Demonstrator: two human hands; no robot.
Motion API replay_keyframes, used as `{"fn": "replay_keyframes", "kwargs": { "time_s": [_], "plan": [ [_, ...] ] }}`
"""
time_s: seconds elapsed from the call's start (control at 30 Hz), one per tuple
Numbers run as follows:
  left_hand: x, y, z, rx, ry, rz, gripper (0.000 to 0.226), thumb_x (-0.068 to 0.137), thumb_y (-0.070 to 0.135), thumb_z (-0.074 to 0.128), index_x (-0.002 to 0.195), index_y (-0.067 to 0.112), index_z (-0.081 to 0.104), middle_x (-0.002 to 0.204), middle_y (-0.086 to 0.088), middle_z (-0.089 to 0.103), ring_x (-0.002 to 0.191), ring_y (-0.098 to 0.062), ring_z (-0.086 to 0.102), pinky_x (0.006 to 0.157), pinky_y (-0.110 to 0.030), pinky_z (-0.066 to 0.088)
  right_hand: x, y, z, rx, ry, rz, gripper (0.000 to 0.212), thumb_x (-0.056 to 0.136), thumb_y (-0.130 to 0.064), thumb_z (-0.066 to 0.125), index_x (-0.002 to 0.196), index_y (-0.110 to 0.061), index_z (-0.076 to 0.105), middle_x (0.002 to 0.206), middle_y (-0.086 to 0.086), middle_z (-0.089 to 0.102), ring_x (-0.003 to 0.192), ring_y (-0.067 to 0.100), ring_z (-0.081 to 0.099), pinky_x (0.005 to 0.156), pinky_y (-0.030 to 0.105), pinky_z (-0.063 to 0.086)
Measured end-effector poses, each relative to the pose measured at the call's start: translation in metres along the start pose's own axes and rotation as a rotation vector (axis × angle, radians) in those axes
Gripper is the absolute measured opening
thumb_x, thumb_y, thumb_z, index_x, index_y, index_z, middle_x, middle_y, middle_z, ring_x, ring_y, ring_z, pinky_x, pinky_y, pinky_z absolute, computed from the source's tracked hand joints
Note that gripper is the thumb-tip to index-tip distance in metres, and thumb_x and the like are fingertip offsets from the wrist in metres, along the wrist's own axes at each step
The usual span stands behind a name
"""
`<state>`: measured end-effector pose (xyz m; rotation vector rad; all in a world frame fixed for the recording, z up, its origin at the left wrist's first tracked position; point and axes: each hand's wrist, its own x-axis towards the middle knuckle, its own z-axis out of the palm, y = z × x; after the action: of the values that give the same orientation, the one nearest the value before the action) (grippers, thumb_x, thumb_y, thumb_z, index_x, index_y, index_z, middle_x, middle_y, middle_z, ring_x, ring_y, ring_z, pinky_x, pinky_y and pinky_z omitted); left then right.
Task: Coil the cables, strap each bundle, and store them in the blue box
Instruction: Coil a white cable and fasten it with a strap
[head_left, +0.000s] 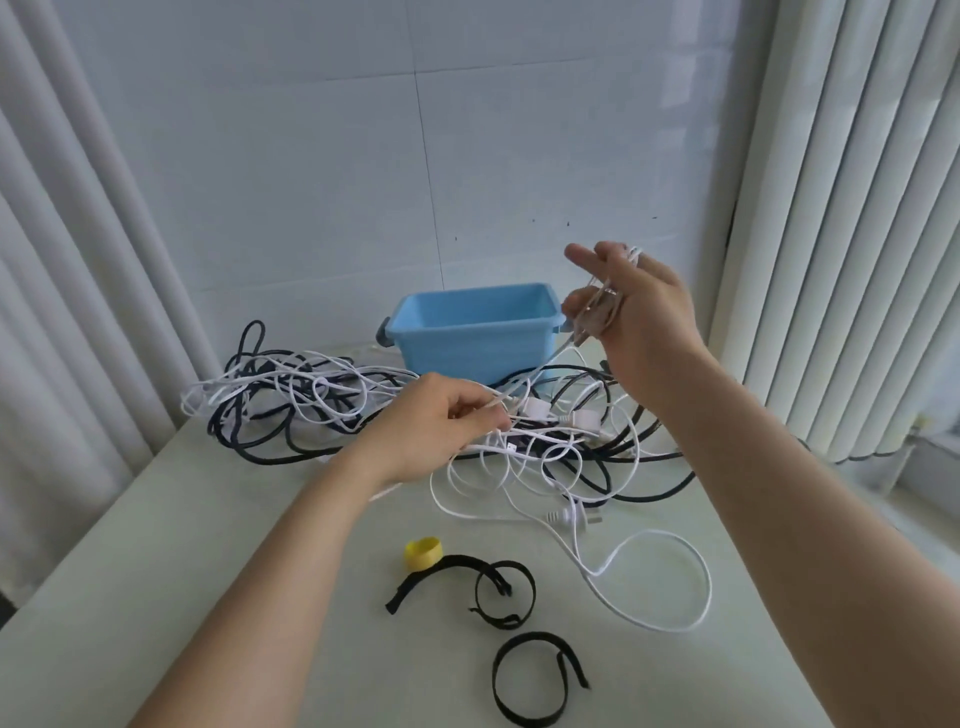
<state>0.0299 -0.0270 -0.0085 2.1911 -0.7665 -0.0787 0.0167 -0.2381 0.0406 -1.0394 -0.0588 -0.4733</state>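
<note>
A tangle of white and black cables (311, 400) sprawls across the far half of the pale table (208, 597), in front of the blue box (472, 332). My right hand (639, 306) is raised beside the box with a thin white cable (597, 304) looped around its fingers. My left hand (441, 426) pinches the same white cable low over the pile. A white plug (574, 517) lies on the table. Three black straps lie near me: one long strap (441, 569), one loop (506, 595), one larger loop (540, 680).
A yellow strap roll (423, 553) sits beside the black straps. A loose white cable loop (660, 582) trails toward the right front. White curtains (852, 234) hang on both sides, and a tiled wall stands behind the box.
</note>
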Motion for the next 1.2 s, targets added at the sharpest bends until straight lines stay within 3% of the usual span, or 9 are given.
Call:
{"fn": "replay_keyframes", "kwargs": {
  "time_s": [0.13, 0.3, 0.5, 0.57, 0.67, 0.77, 0.87, 1.03, 1.2],
  "plan": [
    [-0.003, 0.01, -0.01, 0.084, 0.035, 0.086, 0.021, 0.091, 0.045, 0.068, 0.09, 0.027, 0.08, 0.071, -0.009, 0.068, 0.067, -0.029, 0.057, 0.063, -0.044, 0.046, 0.004, 0.007, -0.012, -0.38, 0.026, -0.13, 0.005, 0.105, -0.017, 0.045, 0.106, -0.012, 0.047, 0.111, 0.005, 0.065, 0.054, 0.017, 0.064, 0.067, 0.037, 0.048],
    [-0.008, 0.02, -0.016, 0.069, 0.096, 0.173, 0.012, 0.09, 0.032, 0.074, 0.09, 0.022, 0.08, 0.077, -0.002, 0.074, 0.078, -0.028, 0.066, 0.073, -0.043, 0.052, 0.009, 0.03, -0.019, -0.84, -0.148, -0.241, 0.012, 0.106, -0.02, 0.039, 0.109, -0.009, 0.04, 0.129, 0.013, 0.053, 0.057, 0.011, 0.059, 0.055, 0.026, 0.052],
    [-0.01, 0.024, -0.021, -0.054, 0.19, 0.273, 0.01, 0.094, 0.023, 0.07, 0.09, 0.023, 0.079, 0.075, 0.001, 0.073, 0.07, -0.018, 0.063, 0.067, -0.032, 0.047, -0.014, 0.038, -0.005, -1.063, -0.553, 0.055, 0.055, 0.104, -0.053, 0.03, 0.109, -0.004, 0.055, 0.081, 0.017, 0.072, 0.057, 0.019, 0.065, 0.068, 0.037, 0.051],
    [-0.009, 0.018, -0.023, -0.12, 0.279, 0.277, 0.01, 0.094, 0.017, 0.069, 0.09, 0.019, 0.078, 0.073, 0.01, 0.072, 0.067, -0.002, 0.061, 0.065, -0.019, 0.045, -0.02, 0.037, -0.001, -0.993, -0.652, 0.136, 0.063, 0.101, -0.059, 0.026, 0.11, -0.007, 0.06, 0.07, 0.016, 0.066, 0.055, 0.02, 0.058, 0.063, 0.034, 0.046],
    [-0.002, 0.003, -0.028, -0.143, 0.419, 0.247, 0.009, 0.094, 0.018, 0.07, 0.091, 0.016, 0.078, 0.072, 0.005, 0.072, 0.065, -0.008, 0.058, 0.065, -0.024, 0.046, -0.024, 0.036, 0.002, -0.727, -0.744, 0.211, 0.075, 0.093, -0.065, 0.028, 0.11, -0.001, 0.063, 0.057, 0.007, 0.043, 0.051, 0.019, 0.039, 0.054, 0.03, 0.037],
    [0.001, -0.01, -0.03, -0.14, 0.454, 0.192, 0.01, 0.094, 0.023, 0.07, 0.087, 0.018, 0.076, 0.052, 0.014, 0.05, 0.052, -0.005, 0.04, 0.057, -0.027, 0.038, -0.024, 0.035, 0.005, -0.529, -0.792, 0.271, 0.058, 0.093, -0.054, 0.04, 0.096, 0.0, 0.06, 0.054, -0.003, 0.027, 0.045, 0.013, 0.024, 0.051, 0.027, 0.026],
    [0.002, -0.019, -0.031, -0.137, 0.413, 0.127, 0.014, 0.093, 0.031, 0.068, 0.082, 0.023, 0.074, 0.054, 0.012, 0.048, 0.053, -0.009, 0.042, 0.055, -0.037, 0.043, -0.025, 0.034, 0.007, -0.405, -0.814, 0.336, 0.038, 0.097, -0.042, 0.04, 0.088, -0.006, 0.05, 0.053, -0.006, 0.024, 0.043, 0.011, 0.021, 0.056, 0.033, 0.02],
    [0.003, -0.035, -0.027, -0.079, 0.302, -0.009, 0.016, 0.094, 0.022, 0.07, 0.089, 0.007, 0.075, 0.06, 0.004, 0.062, 0.051, -0.006, 0.055, 0.056, -0.016, 0.044, -0.022, 0.032, 0.006, -0.149, -0.786, 0.358, 0.03, 0.107, -0.031, 0.03, 0.089, -0.013, 0.047, 0.052, -0.007, 0.028, 0.042, 0.009, 0.025, 0.053, 0.026, 0.037],
    [0.0, -0.041, -0.021, -0.007, 0.061, -0.091, 0.011, 0.089, 0.022, 0.076, 0.082, 0.015, 0.075, 0.071, 0.0, 0.074, 0.066, -0.01, 0.069, 0.067, -0.021, 0.055, -0.016, 0.022, 0.009, 0.189, -0.653, 0.356, 0.03, 0.106, -0.032, 0.027, 0.087, -0.018, 0.046, 0.055, -0.009, 0.014, 0.042, 0.007, 0.018, 0.053, 0.022, 0.031]
  ]
}}
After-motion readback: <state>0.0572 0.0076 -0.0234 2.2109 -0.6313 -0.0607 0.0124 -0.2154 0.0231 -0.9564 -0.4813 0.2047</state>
